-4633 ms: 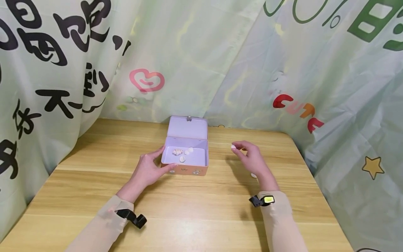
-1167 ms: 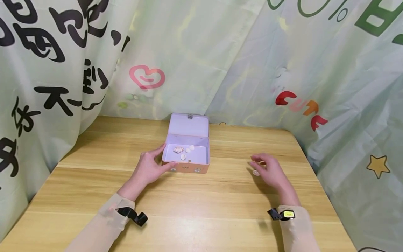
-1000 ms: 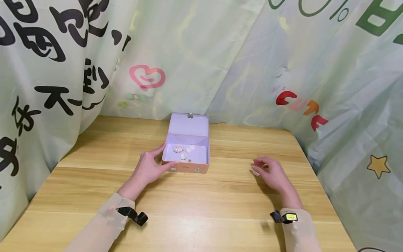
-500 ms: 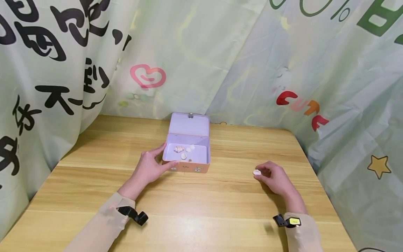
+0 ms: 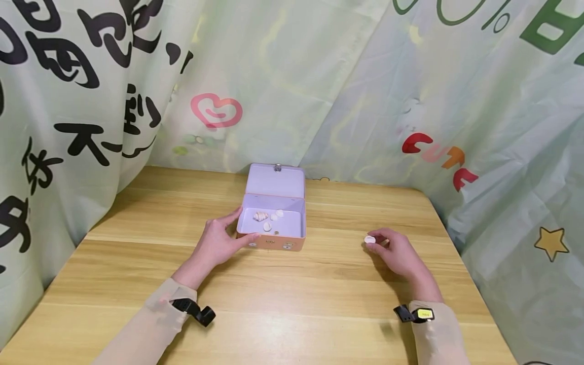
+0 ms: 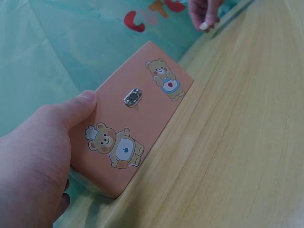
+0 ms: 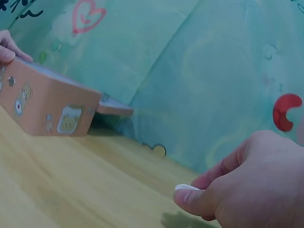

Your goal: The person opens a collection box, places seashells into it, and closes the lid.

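Observation:
An orange tin box with a lilac inside stands on the table, its lid tipped back. Bear pictures decorate its front in the left wrist view. My left hand grips the box's left front corner, thumb on the front face. Inside lie a striped spiral shell, several small pale shells and a tiny brownish piece. Off to the right, my right hand pinches a white shell between thumb and fingers, low over the table; the right wrist view shows the shell's edge.
The wooden table runs back to a printed cloth curtain that hangs behind and along both sides. A dark cable shows at the lower right corner.
Earlier my right hand held a small white piece near the box. It then moved right, picked the white shell off the table and raised it slightly. A tiny piece now lies in the box.

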A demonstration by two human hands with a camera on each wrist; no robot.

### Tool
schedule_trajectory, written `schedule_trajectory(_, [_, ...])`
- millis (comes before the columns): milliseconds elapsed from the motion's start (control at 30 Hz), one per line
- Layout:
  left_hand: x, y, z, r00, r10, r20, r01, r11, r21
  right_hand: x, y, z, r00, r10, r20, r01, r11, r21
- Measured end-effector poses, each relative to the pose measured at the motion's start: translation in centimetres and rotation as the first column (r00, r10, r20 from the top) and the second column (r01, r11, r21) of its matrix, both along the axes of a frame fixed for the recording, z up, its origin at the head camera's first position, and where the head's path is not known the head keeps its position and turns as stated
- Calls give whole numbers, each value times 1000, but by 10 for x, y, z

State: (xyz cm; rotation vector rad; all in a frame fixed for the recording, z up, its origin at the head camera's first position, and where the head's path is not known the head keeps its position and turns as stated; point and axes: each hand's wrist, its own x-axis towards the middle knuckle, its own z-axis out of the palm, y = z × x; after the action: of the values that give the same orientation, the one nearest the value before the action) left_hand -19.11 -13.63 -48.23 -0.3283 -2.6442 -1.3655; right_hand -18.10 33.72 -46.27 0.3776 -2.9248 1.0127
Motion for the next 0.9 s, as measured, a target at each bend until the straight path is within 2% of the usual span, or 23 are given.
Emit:
schedule_trajectory(633, [0,1,0,1000,11,8,-11,1000,-19,-35,-49,43,994,95,-54,-98,994,-54])
schedule_trajectory(900, [0,1,0,1000,9,1,-9,1000,-22,-46,-75,49,991,123,-45,-127,987,-97])
